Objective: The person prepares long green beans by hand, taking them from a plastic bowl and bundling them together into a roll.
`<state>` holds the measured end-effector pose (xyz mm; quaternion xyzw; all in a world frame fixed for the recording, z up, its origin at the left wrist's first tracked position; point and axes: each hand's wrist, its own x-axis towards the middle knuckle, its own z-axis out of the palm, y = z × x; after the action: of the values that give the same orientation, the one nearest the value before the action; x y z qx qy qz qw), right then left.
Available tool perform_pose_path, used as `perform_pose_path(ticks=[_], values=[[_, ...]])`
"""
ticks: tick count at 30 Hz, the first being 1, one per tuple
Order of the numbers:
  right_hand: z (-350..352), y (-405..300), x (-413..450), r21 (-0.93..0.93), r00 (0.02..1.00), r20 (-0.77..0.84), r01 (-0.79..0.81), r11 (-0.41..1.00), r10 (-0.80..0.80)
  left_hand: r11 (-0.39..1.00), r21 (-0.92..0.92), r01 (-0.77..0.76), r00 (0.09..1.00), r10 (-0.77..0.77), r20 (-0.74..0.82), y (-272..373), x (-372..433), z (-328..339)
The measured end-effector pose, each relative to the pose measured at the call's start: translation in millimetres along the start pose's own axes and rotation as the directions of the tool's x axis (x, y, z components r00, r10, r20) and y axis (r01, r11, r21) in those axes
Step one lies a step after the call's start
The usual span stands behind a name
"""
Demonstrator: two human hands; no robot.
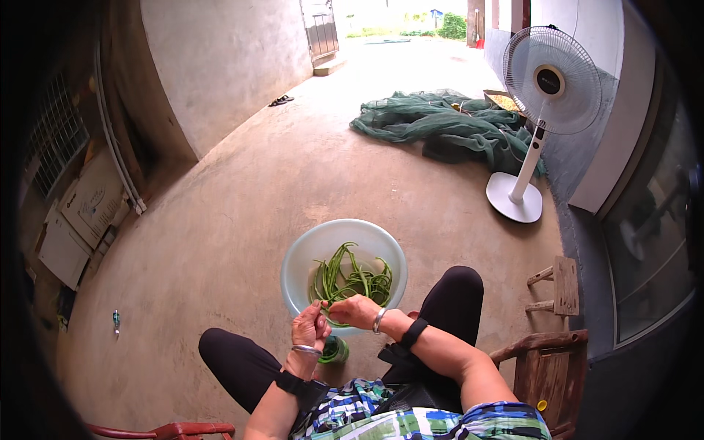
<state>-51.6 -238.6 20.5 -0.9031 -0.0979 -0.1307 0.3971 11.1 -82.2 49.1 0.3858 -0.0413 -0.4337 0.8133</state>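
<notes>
Long green beans [335, 275] lie in a loose tangle inside a pale plastic basin [290, 264] on the floor between my knees. Above the basin's near rim, my left hand [311, 328] pinches a green bean [323, 304] with thumb and fingers. Close beside it, on the right, my right hand [355, 312] has its fingers together on the same bean; most of what lies between the fingertips is hidden. A green plastic container [334, 350] stands just below the near rim, partly covered by my left wrist.
A white pedestal fan [517, 195] stands at right, beside a heap of green netting [440, 124]. Nearer are a small wooden stool [565, 286] and a wooden chair [544, 374]. Cardboard boxes [88, 209] lean at left; a small bottle [116, 320] lies on the floor.
</notes>
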Motion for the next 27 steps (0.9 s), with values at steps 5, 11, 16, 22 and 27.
perform_pose_path(ticks=[5,11,16,22,27], values=[[-2.5,-9.3,0.5,-0.052,0.993,0.116,0.016,0.999,-0.010,0.566,0.789,-0.238,0.872,0.482,-0.083,-13.6,3.2,-17.4],[-16.5,-9.0,-1.0,-0.048,0.994,0.080,0.083,0.995,-0.079,0.026,0.961,-0.274,0.862,0.449,0.234,-9.1,-5.7,-21.0],[-29.6,-8.3,2.3,0.024,0.994,0.010,0.106,0.994,-0.106,0.645,0.758,0.097,0.992,-0.127,-0.019,6.6,-8.3,-18.0],[-23.8,0.4,8.0,0.225,0.994,-0.079,0.096,0.970,-0.080,0.915,0.326,0.237,0.969,-0.248,-0.005,5.8,-10.6,-15.6],[-9.3,2.5,7.8,0.307,0.993,-0.115,0.038,0.951,-0.002,0.971,0.122,0.207,0.978,-0.200,-0.067,1.3,-11.0,-17.4]])
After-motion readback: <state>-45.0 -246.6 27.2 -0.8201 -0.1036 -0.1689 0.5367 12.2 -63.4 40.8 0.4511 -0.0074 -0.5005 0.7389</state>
